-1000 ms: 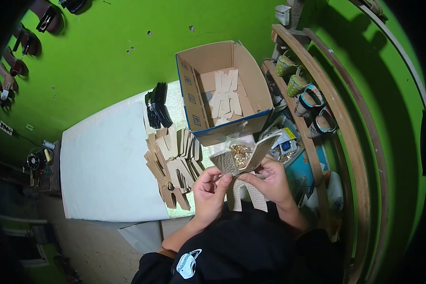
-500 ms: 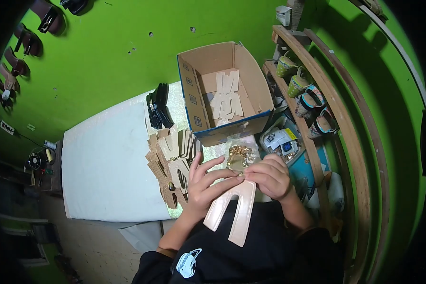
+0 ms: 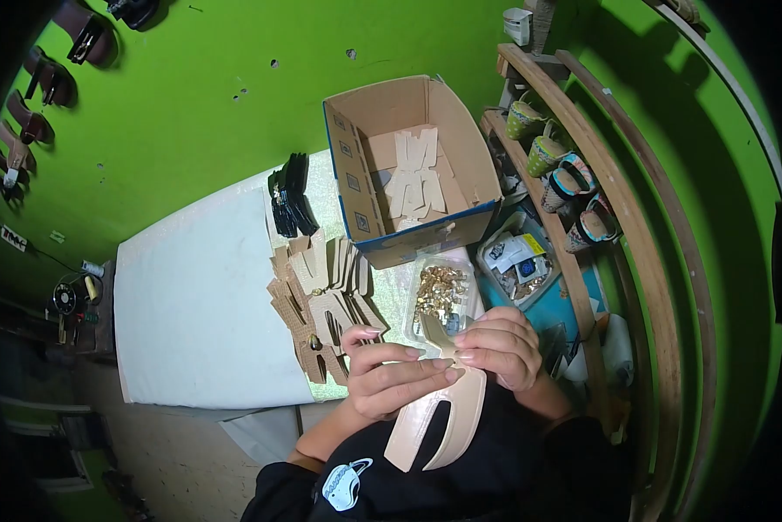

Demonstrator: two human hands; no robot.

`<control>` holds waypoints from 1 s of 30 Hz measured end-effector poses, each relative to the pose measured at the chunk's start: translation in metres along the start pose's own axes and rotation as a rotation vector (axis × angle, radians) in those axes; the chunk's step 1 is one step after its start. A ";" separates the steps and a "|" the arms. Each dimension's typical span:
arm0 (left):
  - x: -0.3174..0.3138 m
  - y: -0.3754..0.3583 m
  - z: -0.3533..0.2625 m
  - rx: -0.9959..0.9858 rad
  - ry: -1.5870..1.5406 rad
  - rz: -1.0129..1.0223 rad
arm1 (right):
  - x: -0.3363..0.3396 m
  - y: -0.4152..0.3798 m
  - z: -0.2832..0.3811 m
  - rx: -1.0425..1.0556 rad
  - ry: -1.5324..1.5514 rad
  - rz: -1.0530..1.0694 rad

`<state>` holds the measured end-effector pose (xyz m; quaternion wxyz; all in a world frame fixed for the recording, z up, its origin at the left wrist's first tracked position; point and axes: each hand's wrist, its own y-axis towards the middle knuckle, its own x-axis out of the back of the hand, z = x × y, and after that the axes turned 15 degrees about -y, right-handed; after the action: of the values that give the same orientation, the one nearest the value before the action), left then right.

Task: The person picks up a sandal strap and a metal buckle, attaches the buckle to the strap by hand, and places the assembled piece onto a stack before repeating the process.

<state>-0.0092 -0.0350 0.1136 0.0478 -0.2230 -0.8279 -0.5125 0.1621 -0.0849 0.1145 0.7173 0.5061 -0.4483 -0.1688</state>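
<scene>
A beige, two-legged shoe strap (image 3: 466,404) is pinched at its narrow middle between both hands over my lap, its legs hanging toward me. My left hand (image 3: 393,380) grips it from the left, with the index finger partly raised. From the right, my right hand (image 3: 502,348) holds the same middle with thumb and fingers. Whether a small fitting sits under the fingertips is hidden. Just beyond the hands, gold metal fittings (image 3: 441,287) fill a clear plastic tub. To the left lie stacked beige and tan straps (image 3: 321,304), some with gold fittings.
A cardboard box (image 3: 426,250) holding pale cut pieces (image 3: 415,178) stands behind the tub. Black straps (image 3: 291,196) lie on the white-covered table (image 3: 200,304). At right are a second tub (image 3: 543,283) and a wooden rack (image 3: 643,200) with sandals.
Both hands have lowered slightly with the strap. Its upper end now shows above the fingers, the lower legs have swung and bent, and more of the gold fittings is visible.
</scene>
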 end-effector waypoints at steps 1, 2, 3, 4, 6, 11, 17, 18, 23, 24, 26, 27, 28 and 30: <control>0.000 -0.001 -0.001 0.022 0.018 0.009 | 0.000 0.000 0.001 -0.012 0.002 0.001; 0.000 -0.001 -0.002 0.023 0.019 0.008 | 0.001 0.000 0.002 -0.023 0.003 0.002; 0.000 -0.001 -0.003 0.019 0.010 0.005 | 0.001 -0.001 0.002 -0.022 0.003 0.002; -0.001 -0.001 -0.003 0.016 0.000 0.003 | 0.002 -0.002 0.003 -0.031 0.012 0.007; -0.002 -0.001 -0.002 0.016 0.000 0.001 | 0.001 -0.003 0.003 -0.042 0.022 0.013; -0.003 -0.003 0.000 0.008 0.004 -0.001 | -0.002 -0.005 0.006 -0.118 0.057 0.008; -0.006 -0.007 0.008 0.030 -0.007 0.011 | -0.008 -0.011 0.004 -0.197 0.070 0.016; -0.009 -0.008 0.011 0.035 -0.044 -0.036 | -0.008 -0.010 0.003 -0.195 0.070 0.016; -0.010 -0.015 0.019 0.030 -0.086 -0.139 | -0.014 -0.003 0.001 -0.202 0.135 0.137; -0.007 -0.014 0.019 0.033 -0.043 -0.114 | -0.016 -0.005 0.000 -0.223 0.163 0.148; -0.006 -0.013 0.021 0.028 -0.042 -0.113 | -0.017 -0.004 -0.001 -0.232 0.181 0.143; -0.006 -0.013 0.021 0.020 -0.047 -0.111 | -0.017 -0.004 -0.001 -0.243 0.193 0.137; -0.007 -0.013 0.020 0.019 -0.047 -0.111 | -0.017 -0.003 -0.001 -0.243 0.192 0.137; -0.008 -0.013 0.019 0.026 -0.071 -0.123 | -0.016 -0.004 0.001 -0.303 0.219 0.139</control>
<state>-0.0043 -0.0264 0.0913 -0.0103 -0.1892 -0.8477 -0.4956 0.1537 -0.0755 0.1037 0.8396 0.3757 -0.3708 -0.1283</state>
